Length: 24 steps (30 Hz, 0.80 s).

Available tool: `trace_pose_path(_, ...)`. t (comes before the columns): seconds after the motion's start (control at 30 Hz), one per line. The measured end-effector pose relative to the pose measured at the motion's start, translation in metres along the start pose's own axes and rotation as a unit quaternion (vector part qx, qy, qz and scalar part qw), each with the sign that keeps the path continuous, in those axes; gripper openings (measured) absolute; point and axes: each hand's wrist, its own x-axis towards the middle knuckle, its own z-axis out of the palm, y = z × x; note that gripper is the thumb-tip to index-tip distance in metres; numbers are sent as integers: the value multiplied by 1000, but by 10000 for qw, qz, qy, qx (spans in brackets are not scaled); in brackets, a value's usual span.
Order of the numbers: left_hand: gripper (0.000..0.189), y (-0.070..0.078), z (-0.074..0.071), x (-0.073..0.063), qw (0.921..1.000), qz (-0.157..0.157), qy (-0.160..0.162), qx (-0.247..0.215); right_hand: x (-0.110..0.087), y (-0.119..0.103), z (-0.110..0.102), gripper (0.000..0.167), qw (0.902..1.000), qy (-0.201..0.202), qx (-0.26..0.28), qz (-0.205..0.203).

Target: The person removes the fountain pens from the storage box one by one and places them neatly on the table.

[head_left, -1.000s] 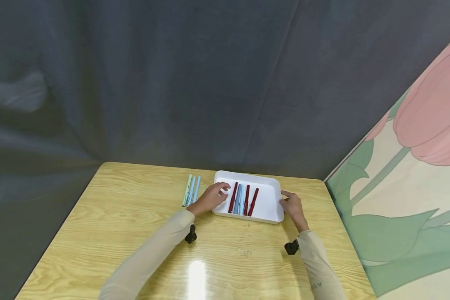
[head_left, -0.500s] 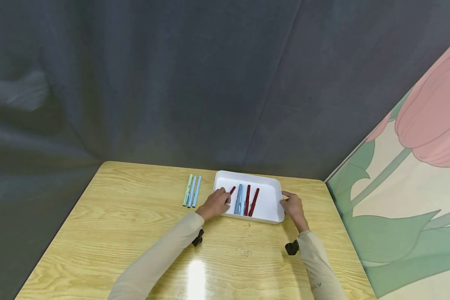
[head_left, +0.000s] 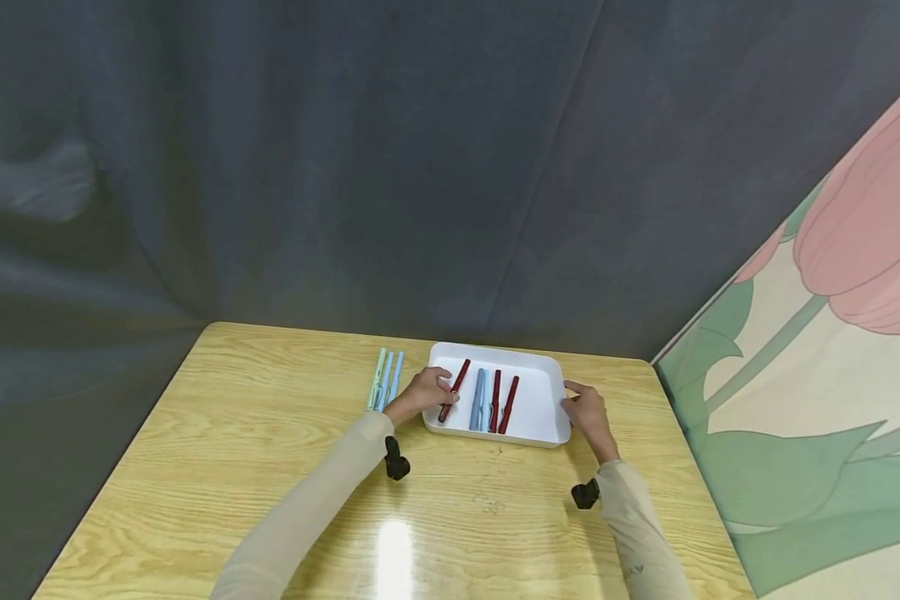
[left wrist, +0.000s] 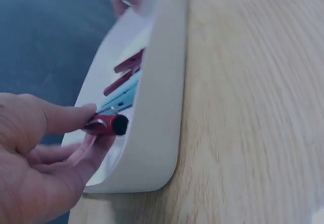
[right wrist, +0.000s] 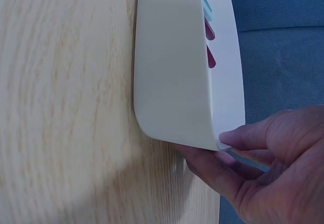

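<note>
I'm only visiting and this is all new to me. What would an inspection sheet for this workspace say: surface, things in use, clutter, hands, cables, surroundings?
Surface: wood-grain table, with a bright reflection near the front.
Job's things: white tray with two blue pens and two red pens lying in it; a pale green pen and two light blue pens on the table beside it.
Clutter: nothing seen.
Hands: left hand pinches another red pen at the tray; right hand grips the tray's rim.
Cables: nothing seen.
Surroundings: dark curtain behind; flower-patterned panel at the right.
</note>
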Motion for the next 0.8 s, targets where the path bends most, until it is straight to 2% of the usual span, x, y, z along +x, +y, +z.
trace_pose_path(0.1, 45, -2, -6, 0, 9982, -14, -232, -559, 0, -1, -1, 48, 10000, -5, 22, -8)
trace_pose_path(0.2, 43, -5, -11, 0, 9946, 91, -483, -916, 0, -1, -2, 48, 10000, -1, 24, -14)
trace_pose_path(0.33, 45, -6, -15, 0, 9892, 149, -660, -1297, 2, -1, -1, 47, 10000, -63, 32, 70)
trace_pose_path(0.47, 46, -5, -19, 0, 9854, 251, -732, -1516, 1, -2, -1, 48, 9999, -90, 56, 99)
trace_pose_path(0.6, 50, -7, -27, 0, 9797, 218, -742, -1852, 0, -2, -1, 47, 9999, -55, 63, 113)
trace_pose_path(0.8, 64, -15, -40, -5, 9769, 178, -549, -2057, 0, 1, 0, 47, 9999, -52, 38, 92)
